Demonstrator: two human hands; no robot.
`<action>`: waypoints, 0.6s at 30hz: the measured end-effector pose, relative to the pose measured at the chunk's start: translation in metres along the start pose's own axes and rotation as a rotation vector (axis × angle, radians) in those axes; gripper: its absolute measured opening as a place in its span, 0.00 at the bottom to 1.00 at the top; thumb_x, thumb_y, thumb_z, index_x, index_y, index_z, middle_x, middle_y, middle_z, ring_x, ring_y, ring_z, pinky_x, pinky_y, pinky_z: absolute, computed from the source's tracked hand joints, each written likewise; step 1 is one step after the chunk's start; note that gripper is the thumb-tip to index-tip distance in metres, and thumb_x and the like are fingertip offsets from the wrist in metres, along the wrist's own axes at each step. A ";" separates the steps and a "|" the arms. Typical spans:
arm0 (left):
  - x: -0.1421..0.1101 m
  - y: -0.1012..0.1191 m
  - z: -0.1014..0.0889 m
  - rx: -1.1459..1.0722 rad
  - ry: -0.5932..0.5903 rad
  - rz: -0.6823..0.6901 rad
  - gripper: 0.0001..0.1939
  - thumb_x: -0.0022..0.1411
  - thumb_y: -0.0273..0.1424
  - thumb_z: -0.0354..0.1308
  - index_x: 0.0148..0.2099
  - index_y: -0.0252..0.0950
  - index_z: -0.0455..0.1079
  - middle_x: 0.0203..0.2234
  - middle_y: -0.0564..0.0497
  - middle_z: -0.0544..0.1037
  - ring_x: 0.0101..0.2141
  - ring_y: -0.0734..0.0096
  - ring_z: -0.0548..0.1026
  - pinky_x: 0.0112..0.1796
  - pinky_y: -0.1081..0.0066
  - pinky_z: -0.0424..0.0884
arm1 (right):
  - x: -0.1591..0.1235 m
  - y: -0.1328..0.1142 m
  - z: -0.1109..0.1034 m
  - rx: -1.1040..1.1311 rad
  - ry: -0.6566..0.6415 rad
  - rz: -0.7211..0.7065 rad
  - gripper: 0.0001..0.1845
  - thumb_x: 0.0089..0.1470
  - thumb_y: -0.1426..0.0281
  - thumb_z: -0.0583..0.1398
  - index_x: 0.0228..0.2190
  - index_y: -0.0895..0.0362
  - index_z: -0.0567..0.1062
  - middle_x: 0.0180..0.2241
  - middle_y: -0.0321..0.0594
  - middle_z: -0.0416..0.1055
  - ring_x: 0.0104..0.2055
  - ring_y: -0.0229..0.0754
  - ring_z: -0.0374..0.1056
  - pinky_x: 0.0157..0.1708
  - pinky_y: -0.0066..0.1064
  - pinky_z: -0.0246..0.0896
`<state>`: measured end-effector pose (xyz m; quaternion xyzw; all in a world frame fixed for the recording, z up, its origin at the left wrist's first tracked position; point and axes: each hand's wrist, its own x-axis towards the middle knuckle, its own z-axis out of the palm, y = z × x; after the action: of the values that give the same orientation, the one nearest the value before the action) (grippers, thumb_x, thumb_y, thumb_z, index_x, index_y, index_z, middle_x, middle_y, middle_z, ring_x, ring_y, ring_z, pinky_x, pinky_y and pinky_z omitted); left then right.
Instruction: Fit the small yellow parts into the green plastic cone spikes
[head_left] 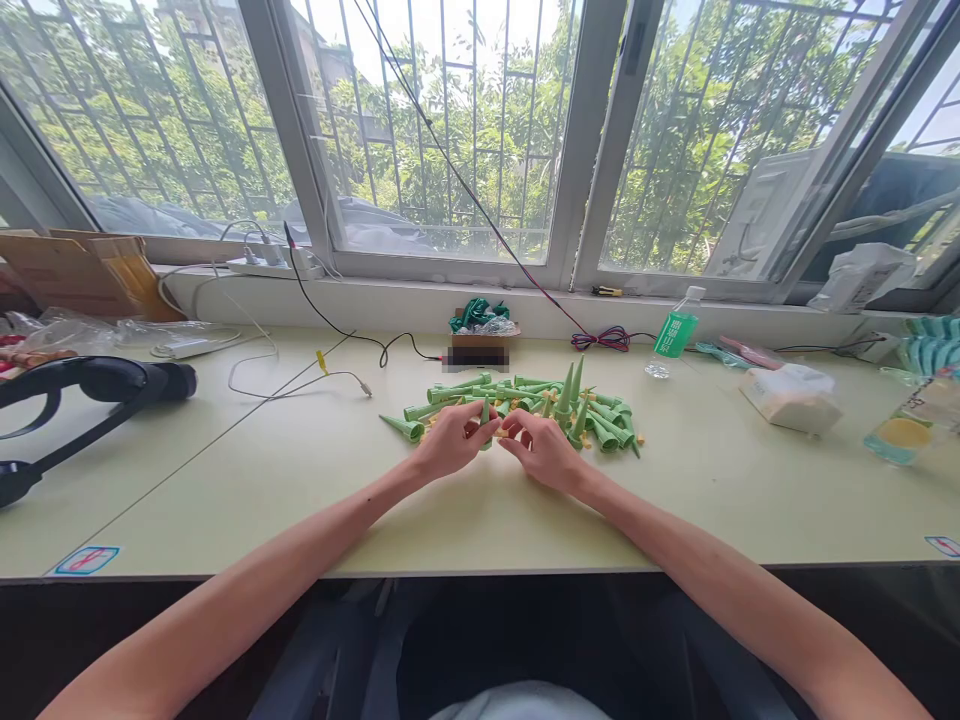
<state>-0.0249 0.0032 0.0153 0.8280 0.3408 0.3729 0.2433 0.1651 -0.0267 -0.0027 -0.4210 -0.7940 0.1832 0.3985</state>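
Between the fingers of my left hand (452, 440) is a small green plastic cone (486, 412), held roughly upright with its tip up. My right hand (546, 452) is close beside it, thumb and fingers pinching a small yellowish piece (503, 433) near the cone. Just beyond both hands lies a pile of similar green cones (611, 425), some on their sides with hollow ends showing, a few standing point up. Small yellow-orange pieces (639, 438) are scattered among them. The fingers of my right hand partly hide the piece.
Behind the pile stands a small cardboard box (480, 342) with green material in it. A water bottle (675, 333) and a tissue pack (792, 398) are to the right. Headphones (97, 400) and a white cable (315, 375) lie left. The table's front edge (487, 573) runs below my forearms.
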 end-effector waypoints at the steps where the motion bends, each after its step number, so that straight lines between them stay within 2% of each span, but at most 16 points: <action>1: 0.000 0.000 0.000 0.000 -0.003 -0.002 0.13 0.66 0.39 0.53 0.35 0.35 0.68 0.24 0.54 0.71 0.17 0.82 0.60 0.19 0.78 0.57 | 0.000 0.001 0.000 -0.002 -0.001 -0.005 0.05 0.59 0.67 0.58 0.36 0.56 0.71 0.32 0.37 0.74 0.24 0.34 0.63 0.29 0.28 0.59; 9: -0.001 -0.001 0.001 -0.008 -0.016 0.002 0.13 0.66 0.40 0.53 0.35 0.34 0.67 0.23 0.54 0.70 0.18 0.81 0.60 0.20 0.78 0.58 | 0.001 0.001 0.001 -0.019 -0.031 -0.034 0.11 0.63 0.65 0.54 0.34 0.57 0.73 0.29 0.37 0.73 0.24 0.34 0.62 0.29 0.28 0.58; 14: 0.000 -0.001 0.001 -0.009 -0.007 -0.002 0.14 0.65 0.41 0.53 0.35 0.34 0.68 0.24 0.53 0.71 0.17 0.81 0.59 0.19 0.78 0.57 | 0.001 0.000 0.000 -0.003 -0.005 -0.002 0.07 0.60 0.66 0.58 0.37 0.56 0.72 0.33 0.38 0.75 0.23 0.34 0.63 0.29 0.28 0.59; 18: 0.000 -0.001 0.001 0.000 -0.006 -0.005 0.14 0.66 0.41 0.53 0.35 0.34 0.68 0.23 0.54 0.70 0.17 0.81 0.59 0.19 0.78 0.57 | 0.001 0.001 0.001 -0.009 0.003 -0.016 0.06 0.60 0.66 0.58 0.35 0.56 0.72 0.32 0.37 0.74 0.24 0.34 0.63 0.29 0.28 0.59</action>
<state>-0.0248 0.0039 0.0144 0.8284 0.3422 0.3696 0.2452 0.1651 -0.0251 -0.0035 -0.4168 -0.7974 0.1759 0.3994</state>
